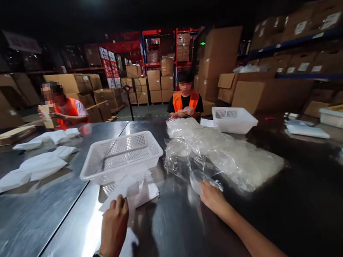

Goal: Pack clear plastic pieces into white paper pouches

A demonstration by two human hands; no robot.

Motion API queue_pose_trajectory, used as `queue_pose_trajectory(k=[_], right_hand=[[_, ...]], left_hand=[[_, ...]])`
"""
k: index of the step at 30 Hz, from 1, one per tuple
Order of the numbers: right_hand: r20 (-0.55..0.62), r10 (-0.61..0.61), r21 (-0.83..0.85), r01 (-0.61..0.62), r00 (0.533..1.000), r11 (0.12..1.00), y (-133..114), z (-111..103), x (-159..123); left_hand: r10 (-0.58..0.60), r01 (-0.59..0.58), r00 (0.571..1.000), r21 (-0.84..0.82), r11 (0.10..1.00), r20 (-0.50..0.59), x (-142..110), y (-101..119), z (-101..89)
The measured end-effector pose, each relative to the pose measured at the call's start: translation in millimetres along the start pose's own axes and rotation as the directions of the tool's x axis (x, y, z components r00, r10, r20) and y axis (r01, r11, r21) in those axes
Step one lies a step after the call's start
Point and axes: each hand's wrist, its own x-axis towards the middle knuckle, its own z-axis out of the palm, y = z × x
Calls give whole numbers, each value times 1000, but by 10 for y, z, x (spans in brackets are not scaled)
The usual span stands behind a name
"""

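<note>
Steel table [35,221], long, reflective, seam running lengthwise. Heap of clear plastic bags [215,152] right of centre on table. White perforated basket [120,157] near middle, second white basket [234,119] farther back. White packets [36,166] at left. Two co-workers in orange vests at far end. Left hand [114,228], smartwatch on wrist, fingers closed on white packet [129,192] just before basket. Right hand [212,198] pinching one clear bag [204,178] at near edge of heap.
</note>
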Motion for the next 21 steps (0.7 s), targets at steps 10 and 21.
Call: queue_pose_trajectory(k=[10,21], right_hand=[[-115,-387,54,395,915,917,-1140,-337,71],[-7,-531,189,523,847,831,-1894,49,716]], left_hand=[[-112,111,994,-102,988,0,-153,-129,295],[-191,187,981,-84,979,-36,-446,-296,21]])
